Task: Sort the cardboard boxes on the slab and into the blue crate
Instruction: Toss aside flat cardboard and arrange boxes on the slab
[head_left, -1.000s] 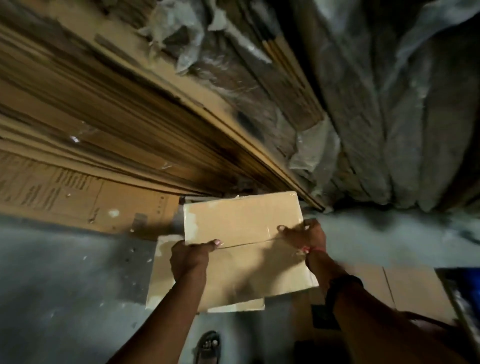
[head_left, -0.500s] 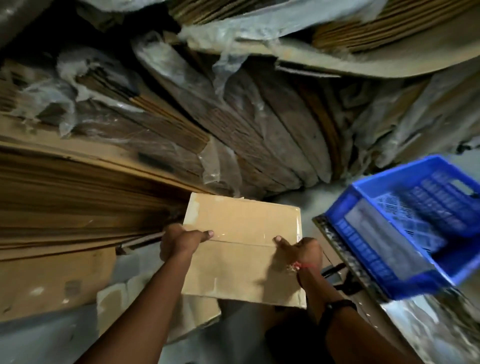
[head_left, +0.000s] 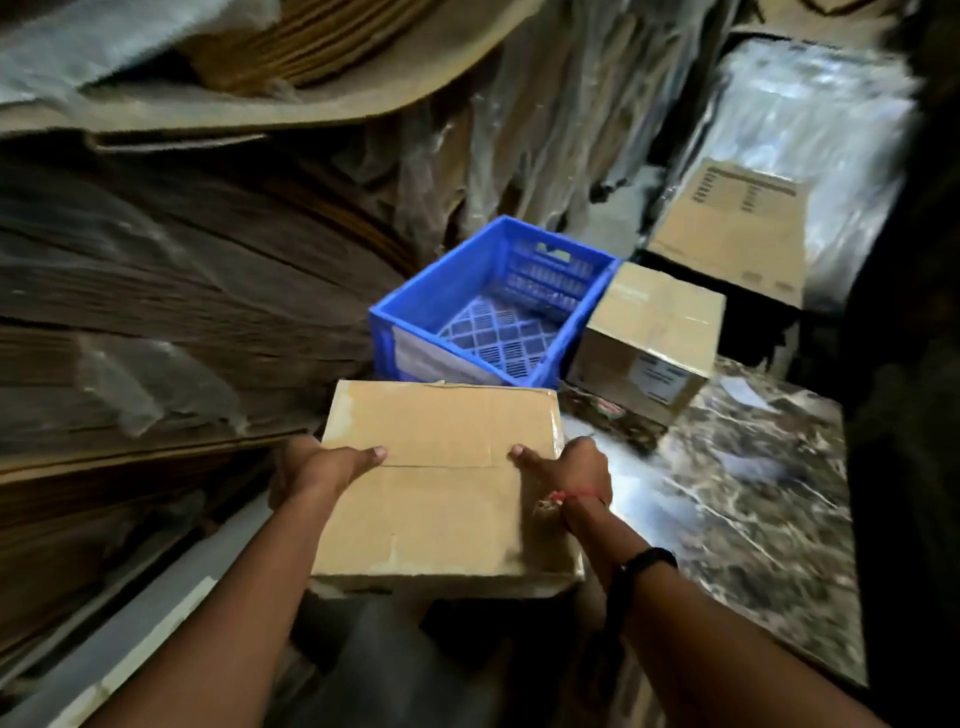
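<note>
Cardboard box (head_left: 441, 493) is held up between both hands, just in front of the blue crate (head_left: 441, 293). From the left: stacks of flat cardboard (head_left: 156, 312), then the left hand (head_left: 319, 467) clamped on the box's left side, thumb lying over the top. The right hand (head_left: 574, 467) does the same on the right side. The other fingers are hidden, probably curled underneath. A second box (head_left: 649, 338) sits on the marble slab (head_left: 753, 493) right against the crate, with a third box (head_left: 727, 234) further back.
</note>
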